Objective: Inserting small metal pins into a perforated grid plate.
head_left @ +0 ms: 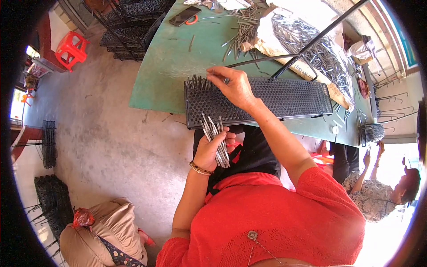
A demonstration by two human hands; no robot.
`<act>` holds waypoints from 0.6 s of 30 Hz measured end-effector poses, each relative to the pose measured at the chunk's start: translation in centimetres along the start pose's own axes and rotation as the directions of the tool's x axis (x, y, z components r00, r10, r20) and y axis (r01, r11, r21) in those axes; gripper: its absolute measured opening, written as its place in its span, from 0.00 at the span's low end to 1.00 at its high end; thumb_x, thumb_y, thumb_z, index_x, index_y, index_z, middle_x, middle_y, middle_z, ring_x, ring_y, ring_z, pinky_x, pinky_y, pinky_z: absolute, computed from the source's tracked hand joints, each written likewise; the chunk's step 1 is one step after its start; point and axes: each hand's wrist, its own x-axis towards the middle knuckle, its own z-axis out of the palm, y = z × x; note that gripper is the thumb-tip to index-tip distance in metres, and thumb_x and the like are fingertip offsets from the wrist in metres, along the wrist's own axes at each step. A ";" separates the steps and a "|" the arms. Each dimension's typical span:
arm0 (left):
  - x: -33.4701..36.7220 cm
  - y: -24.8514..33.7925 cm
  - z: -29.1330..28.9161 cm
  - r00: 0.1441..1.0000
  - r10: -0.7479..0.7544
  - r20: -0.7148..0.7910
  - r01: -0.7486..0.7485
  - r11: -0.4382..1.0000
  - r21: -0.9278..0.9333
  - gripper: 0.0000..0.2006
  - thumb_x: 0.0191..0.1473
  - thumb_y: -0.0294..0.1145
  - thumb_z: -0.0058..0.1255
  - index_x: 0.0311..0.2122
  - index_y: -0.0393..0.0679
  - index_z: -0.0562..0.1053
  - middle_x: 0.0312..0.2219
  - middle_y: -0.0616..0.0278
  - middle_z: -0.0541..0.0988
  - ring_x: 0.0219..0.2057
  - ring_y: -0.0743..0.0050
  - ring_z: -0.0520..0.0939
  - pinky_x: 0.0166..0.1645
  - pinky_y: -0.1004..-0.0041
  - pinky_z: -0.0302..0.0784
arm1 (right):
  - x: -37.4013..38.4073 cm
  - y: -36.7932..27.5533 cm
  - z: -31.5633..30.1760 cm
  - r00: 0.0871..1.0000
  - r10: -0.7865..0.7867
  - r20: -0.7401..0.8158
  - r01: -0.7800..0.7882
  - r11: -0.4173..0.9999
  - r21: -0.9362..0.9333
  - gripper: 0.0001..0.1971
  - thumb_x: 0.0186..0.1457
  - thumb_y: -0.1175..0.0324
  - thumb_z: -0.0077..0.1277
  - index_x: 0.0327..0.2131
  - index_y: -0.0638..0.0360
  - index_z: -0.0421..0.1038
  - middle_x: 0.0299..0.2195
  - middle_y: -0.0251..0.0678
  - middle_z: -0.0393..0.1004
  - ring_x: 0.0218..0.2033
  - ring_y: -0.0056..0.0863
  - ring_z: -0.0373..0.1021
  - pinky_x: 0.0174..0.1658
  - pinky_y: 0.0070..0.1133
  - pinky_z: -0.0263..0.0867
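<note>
- From my remote seat I see the left hand (212, 149) at about 6 o'clock of centre, fist wrapped around a bundle of metal pins (217, 141); the pins fan up toward 12 o'clock and down past the palm.
- A gold bracelet (200, 168) circles that wrist.
- The right hand (233, 86) lies at 12 o'clock from the left one, resting on the black perforated tray (289, 98), fingertips narrowed to a pinch at the tray's upper left; I cannot tell whether a pin sits between them.
- A cluster of upright pins (197, 82) already stands in the tray's holes at 9 o'clock of the right hand, just beside the fingertips.
- The tray lies along the near edge of the green table (173, 62), its left end overhanging toward the person's lap.
- A heap of loose pins (311, 49) on pale paper sits at 1 o'clock of the tray; a black metal rod frame (293, 57) crosses over it.
- A dark phone (184, 16) rests at the table's far end, 11 o'clock.
- A red plastic stool (71, 49) stands on the floor at 10 o'clock.
- Another person (378, 191) sits at 4 o'clock, hands raised.
</note>
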 end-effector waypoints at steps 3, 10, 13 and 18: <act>-0.1 0.1 0.2 1.000 0.007 -0.015 -0.007 1.000 0.012 0.11 0.56 0.32 0.46 0.42 0.38 0.69 0.32 0.57 0.77 0.31 0.73 0.79 0.32 0.74 0.79 | 0.1 0.2 0.4 0.995 -0.099 0.012 0.100 0.994 -0.051 0.10 0.49 0.70 0.56 0.35 0.63 0.74 0.27 0.39 0.76 0.28 0.26 0.73 0.32 0.21 0.68; 0.0 0.0 -0.1 1.000 -0.002 -0.004 0.002 1.000 -0.011 0.10 0.56 0.31 0.47 0.43 0.42 0.70 0.33 0.59 0.78 0.31 0.74 0.79 0.34 0.72 0.79 | -0.1 0.3 0.2 0.999 0.030 -0.033 -0.030 1.000 0.003 0.09 0.48 0.72 0.56 0.34 0.63 0.74 0.26 0.39 0.76 0.26 0.24 0.73 0.32 0.20 0.68; 0.0 0.1 0.0 1.000 0.000 -0.025 -0.002 0.998 -0.057 0.11 0.55 0.31 0.47 0.42 0.38 0.69 0.32 0.56 0.77 0.30 0.72 0.79 0.32 0.73 0.79 | -0.4 0.2 0.0 0.996 -0.019 -0.089 0.016 0.999 -0.034 0.08 0.47 0.73 0.56 0.34 0.63 0.74 0.26 0.38 0.76 0.26 0.22 0.72 0.32 0.19 0.68; 0.0 0.1 -0.4 1.000 0.005 0.000 -0.005 0.999 -0.037 0.11 0.55 0.31 0.47 0.43 0.41 0.69 0.33 0.58 0.77 0.32 0.73 0.79 0.35 0.72 0.79 | 0.0 -0.5 -0.3 0.970 -0.040 -0.240 0.037 0.999 -0.016 0.07 0.47 0.75 0.56 0.33 0.63 0.74 0.25 0.34 0.76 0.26 0.18 0.70 0.33 0.17 0.67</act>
